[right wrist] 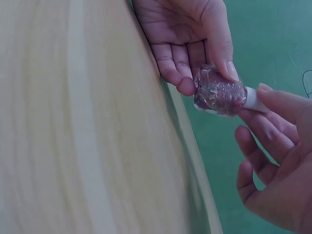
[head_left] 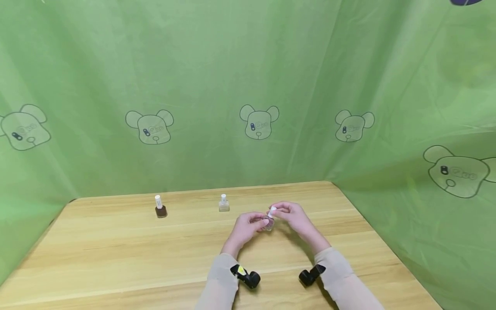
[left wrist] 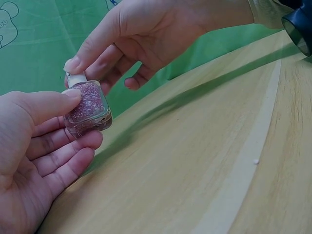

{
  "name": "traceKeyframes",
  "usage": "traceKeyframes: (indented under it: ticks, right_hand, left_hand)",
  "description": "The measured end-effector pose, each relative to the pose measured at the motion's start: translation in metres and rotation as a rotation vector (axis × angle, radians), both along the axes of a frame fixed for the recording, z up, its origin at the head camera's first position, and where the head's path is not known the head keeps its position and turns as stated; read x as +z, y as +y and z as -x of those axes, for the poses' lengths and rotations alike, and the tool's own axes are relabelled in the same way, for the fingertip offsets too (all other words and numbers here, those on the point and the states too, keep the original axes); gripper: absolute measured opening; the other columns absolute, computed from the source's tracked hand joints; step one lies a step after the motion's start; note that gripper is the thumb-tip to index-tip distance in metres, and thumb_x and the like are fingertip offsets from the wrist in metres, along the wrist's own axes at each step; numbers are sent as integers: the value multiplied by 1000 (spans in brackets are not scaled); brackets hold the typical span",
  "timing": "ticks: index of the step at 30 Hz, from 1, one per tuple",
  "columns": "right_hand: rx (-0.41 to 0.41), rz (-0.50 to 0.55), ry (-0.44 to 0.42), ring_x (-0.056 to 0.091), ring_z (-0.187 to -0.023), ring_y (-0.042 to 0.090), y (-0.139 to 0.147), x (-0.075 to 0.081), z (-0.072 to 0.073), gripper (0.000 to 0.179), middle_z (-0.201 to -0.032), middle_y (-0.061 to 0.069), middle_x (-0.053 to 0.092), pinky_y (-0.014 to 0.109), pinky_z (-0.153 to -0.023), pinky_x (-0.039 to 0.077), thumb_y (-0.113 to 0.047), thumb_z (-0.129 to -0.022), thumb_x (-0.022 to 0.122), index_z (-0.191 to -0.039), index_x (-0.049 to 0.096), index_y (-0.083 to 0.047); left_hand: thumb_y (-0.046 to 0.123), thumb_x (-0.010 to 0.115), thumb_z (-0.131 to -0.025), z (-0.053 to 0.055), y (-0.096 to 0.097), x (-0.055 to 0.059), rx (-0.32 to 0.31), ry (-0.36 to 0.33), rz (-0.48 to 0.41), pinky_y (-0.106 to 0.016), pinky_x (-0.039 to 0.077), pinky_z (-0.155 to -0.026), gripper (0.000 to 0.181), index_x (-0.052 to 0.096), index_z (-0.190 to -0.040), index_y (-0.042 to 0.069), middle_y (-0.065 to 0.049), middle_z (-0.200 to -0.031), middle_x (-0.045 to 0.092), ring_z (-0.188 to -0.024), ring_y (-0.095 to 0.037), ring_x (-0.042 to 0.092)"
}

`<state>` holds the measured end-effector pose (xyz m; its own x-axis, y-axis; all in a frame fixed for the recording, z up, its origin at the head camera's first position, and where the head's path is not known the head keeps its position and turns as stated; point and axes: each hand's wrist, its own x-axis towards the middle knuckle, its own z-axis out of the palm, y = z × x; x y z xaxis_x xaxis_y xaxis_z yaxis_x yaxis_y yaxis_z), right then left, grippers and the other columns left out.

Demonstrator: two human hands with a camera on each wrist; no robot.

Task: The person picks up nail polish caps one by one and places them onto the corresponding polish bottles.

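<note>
Between my two hands is a small clear nail polish bottle (left wrist: 90, 107) with pink glitter inside and a white cap (right wrist: 253, 100). My left hand (head_left: 246, 227) grips the glass body, thumb on one face and fingers behind it. With thumb and fingers, my right hand (head_left: 293, 216) pinches the white cap, which sits on the bottle's neck. In the left wrist view the bottle is tilted, cap toward the upper left. Both hands are over the right half of the table in the head view.
A dark nail polish bottle (head_left: 160, 211) with a white cap stands at the table's back left. Another bottle (head_left: 224, 206), clear with pale contents, stands near the back middle. Green curtains (head_left: 209, 86) with bear prints hang behind and beside the wooden table (head_left: 116, 254).
</note>
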<state>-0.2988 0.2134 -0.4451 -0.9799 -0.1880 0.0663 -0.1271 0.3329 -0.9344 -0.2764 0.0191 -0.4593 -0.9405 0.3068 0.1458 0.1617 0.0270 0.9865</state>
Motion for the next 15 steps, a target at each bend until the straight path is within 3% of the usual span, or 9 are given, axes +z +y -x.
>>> traceKeyframes:
  ticks: [7, 11, 15]
  right_hand:
    - [-137, -19, -20, 67, -90, 21, -6, 1, -1, 29, -93, 8, 75, 35, -87, 52, -18, -85, 74, -104, 67, 2]
    - [-166, -23, -25, 66, -91, 29, -8, 1, -1, 25, -86, 3, 74, 34, -84, 51, -17, -84, 74, -100, 67, 1]
    - [-148, -18, -35, 67, -95, 30, -7, 2, -1, 26, -91, 6, 75, 39, -88, 51, -16, -84, 73, -103, 67, 1]
  left_hand:
    - [10, 67, -90, 1, 0, 0, -6, -7, 15, -47, 58, -82, 26, 68, -109, -7, -23, -102, 72, -77, -13, 65]
    - [11, 68, -90, 10, 4, -12, 0, 0, 24, -48, 58, -81, 26, 68, -109, -7, -23, -101, 72, -75, -12, 64]
    - [13, 69, -89, 18, 6, -24, 3, 1, 19, -42, 59, -78, 26, 68, -108, -5, -21, -101, 72, -75, -10, 64]
